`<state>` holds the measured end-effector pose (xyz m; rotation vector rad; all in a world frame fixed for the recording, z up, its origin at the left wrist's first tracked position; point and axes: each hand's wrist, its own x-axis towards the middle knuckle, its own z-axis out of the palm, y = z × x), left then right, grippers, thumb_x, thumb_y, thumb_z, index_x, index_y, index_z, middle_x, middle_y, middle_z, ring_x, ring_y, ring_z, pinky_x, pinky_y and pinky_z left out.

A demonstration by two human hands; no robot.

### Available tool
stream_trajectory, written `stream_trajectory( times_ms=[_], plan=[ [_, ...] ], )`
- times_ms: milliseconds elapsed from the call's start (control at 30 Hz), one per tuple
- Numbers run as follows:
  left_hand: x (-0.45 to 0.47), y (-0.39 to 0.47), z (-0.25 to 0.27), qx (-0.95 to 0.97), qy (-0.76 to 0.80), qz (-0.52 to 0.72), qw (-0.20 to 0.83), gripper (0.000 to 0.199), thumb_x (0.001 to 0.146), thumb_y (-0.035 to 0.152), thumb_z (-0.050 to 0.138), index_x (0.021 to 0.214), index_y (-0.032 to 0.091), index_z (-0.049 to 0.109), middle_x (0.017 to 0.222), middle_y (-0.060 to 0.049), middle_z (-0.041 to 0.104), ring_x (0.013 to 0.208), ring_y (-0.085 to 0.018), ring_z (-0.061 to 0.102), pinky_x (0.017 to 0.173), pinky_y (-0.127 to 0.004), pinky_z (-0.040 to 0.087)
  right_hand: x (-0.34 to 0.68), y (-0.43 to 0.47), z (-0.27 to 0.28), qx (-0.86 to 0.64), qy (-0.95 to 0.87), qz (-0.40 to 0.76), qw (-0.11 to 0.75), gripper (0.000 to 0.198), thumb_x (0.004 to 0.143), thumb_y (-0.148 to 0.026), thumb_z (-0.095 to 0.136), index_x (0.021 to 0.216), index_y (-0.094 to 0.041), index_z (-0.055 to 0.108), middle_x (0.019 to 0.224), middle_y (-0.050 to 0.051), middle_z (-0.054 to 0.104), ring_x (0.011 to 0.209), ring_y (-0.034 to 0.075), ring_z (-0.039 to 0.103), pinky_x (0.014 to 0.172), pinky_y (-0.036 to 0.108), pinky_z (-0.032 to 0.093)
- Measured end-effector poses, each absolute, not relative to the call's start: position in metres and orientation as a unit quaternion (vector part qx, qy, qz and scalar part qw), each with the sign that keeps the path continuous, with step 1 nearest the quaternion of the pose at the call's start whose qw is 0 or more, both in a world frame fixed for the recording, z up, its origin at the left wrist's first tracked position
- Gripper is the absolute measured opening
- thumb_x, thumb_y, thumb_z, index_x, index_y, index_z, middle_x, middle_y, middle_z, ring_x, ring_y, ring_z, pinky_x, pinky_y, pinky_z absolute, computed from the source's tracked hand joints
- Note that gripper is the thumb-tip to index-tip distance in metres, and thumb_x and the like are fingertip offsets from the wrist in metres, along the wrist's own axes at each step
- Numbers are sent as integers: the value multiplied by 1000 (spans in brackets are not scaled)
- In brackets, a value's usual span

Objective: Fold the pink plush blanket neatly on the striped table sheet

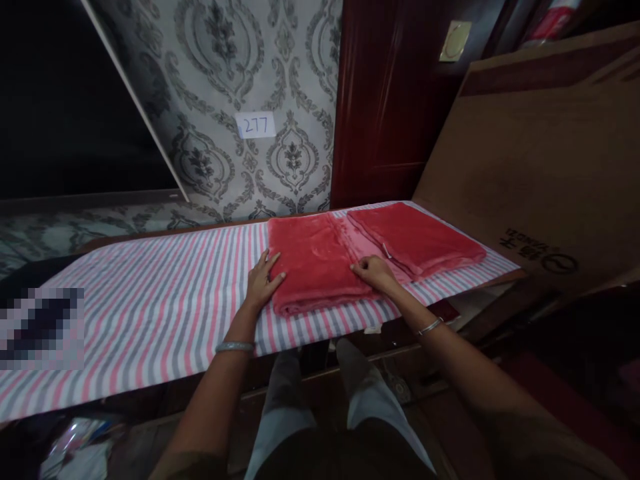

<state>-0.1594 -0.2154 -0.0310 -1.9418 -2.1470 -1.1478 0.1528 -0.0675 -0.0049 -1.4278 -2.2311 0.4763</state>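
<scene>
A folded red plush cloth (313, 260), maybe a blanket, lies on a striped sheet (165, 300). Its left part is a thick folded panel, and its right part is another flat panel; a paler pink strip shows between them. A small white tag sticks up near the inner edge of the right panel. My left hand (263, 280) rests at the left edge of the cloth, fingers apart, some of them on the fabric. At the front of the pink strip, my right hand (374, 272) is closed, thumb and fingers pinching the inner edge of the left panel.
A large cardboard box (540, 147) leans at the right end of the table. Behind stands a patterned wall with a paper marked 277 (256, 125), beside a dark red door (385, 100). A dark screen (80, 100) is at the left. My legs are below the table's front edge.
</scene>
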Motion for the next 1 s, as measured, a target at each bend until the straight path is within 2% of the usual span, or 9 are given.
stream_trajectory(
  times_ms=[267,433,533,667,767,867,1000],
  plan=[
    [-157,-216,-30,-627,-688,-365,1,67,86,60,59,143,25,52,160,-12,35,145,-34,37,116,-53,34,167,-72,-11,-555,-759,200,274,26,77,-38,59,58,-22,50,57,0,55,59,14,49,55,27,27],
    [-151,-224,-23,-600,-684,-415,-19,68,89,58,55,146,22,48,160,-14,32,148,-34,31,116,-53,34,166,-77,-14,-552,-749,234,284,28,76,-42,59,59,-22,50,58,-1,55,59,15,48,56,27,27],
    [-136,-247,-17,-599,-666,-445,-9,60,92,53,50,143,22,50,156,-14,36,145,-30,35,117,-50,34,169,-77,-13,-541,-745,265,286,28,75,-45,59,63,-22,50,60,-1,55,61,15,49,57,27,29],
    [-105,-286,-16,-660,-637,-398,21,59,89,49,58,141,24,52,153,-13,37,139,-29,41,115,-49,35,173,-76,-16,-510,-749,309,289,31,67,-47,67,76,-22,53,65,-2,54,64,16,49,60,28,33],
    [-85,-299,-18,-675,-640,-366,35,61,84,45,64,140,23,52,150,-15,37,137,-31,41,113,-51,36,171,-76,-17,-470,-723,368,347,36,62,-45,70,84,-21,54,69,-3,54,69,17,51,65,28,39],
    [-73,-296,-21,-656,-656,-369,61,52,86,38,63,134,20,55,142,-15,44,132,-30,44,110,-49,40,164,-78,-10,-419,-686,430,412,39,61,-46,69,87,-20,56,76,-2,56,75,17,53,72,29,43],
    [-65,-286,-26,-621,-674,-388,96,47,82,25,61,129,18,57,133,-15,48,125,-30,48,107,-48,42,151,-79,13,-403,-601,514,460,44,58,-45,73,90,-21,56,77,-2,60,74,16,57,71,29,46]
  ],
)
